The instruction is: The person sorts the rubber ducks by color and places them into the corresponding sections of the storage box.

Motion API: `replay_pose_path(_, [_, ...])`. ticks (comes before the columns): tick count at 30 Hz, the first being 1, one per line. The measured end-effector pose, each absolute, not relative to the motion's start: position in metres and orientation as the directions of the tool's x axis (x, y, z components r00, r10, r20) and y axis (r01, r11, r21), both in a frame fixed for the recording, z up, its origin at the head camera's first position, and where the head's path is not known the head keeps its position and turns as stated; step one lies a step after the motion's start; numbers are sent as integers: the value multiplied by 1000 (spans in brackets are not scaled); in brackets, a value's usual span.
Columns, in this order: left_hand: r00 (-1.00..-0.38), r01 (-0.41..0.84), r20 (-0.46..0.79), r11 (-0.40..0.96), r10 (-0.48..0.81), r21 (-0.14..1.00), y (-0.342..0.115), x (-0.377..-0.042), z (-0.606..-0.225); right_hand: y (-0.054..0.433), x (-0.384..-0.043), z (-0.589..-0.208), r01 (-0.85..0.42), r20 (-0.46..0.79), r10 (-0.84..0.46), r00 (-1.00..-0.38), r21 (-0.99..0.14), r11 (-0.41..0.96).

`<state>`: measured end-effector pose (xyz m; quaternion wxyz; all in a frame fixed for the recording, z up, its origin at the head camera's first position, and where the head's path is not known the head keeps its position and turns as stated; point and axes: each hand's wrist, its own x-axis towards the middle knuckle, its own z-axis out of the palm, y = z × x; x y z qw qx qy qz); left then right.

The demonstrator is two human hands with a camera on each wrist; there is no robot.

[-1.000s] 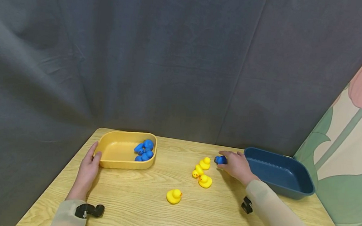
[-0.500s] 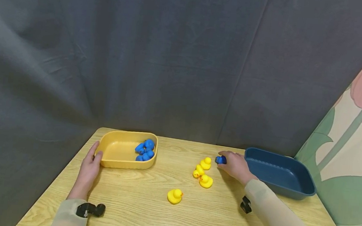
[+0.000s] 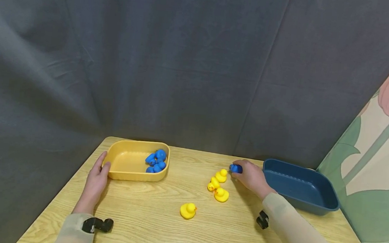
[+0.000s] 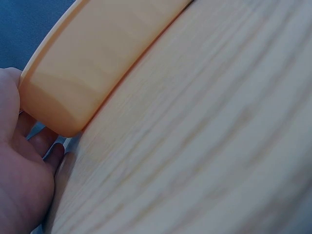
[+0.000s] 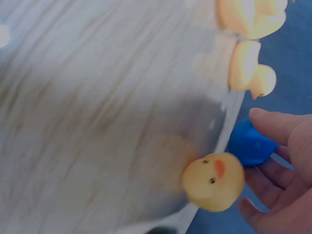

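My left hand holds the near left corner of a yellow tray, thumb at the front and fingers along the side. Several small blue toys lie together at that tray's right end. My right hand pinches a blue rubber duck between thumb and fingers. In the right wrist view, the blue duck's body shows between the thumb and the fingers, with a yellow duck close beside it. Fingers and palm partly hide the blue duck.
Three yellow rubber ducks are clustered left of my right hand. Another yellow duck sits nearer the front of the wooden table. A dark blue tray stands at the right. A grey curtain hangs behind.
The right hand's fingers have closed in on the blue duck, and hand and duck have moved slightly up and left in the head view. The left hand has stayed at the yellow tray.
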<state>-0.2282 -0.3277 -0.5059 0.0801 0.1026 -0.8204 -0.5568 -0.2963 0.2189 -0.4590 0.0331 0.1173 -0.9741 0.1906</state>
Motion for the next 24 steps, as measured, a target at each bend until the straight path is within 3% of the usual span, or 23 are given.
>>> replay_pose_path(13, [-968,-58,39,370,-250,927,-329,-229,-509,162,-289,-424,-327,207,-256,-944,-505,799])
replay_pose_path(24, [-966,-68,30,367,-255,928,-330,-230,-512,98,-287,-418,-412,261,-320,-911,-597,688])
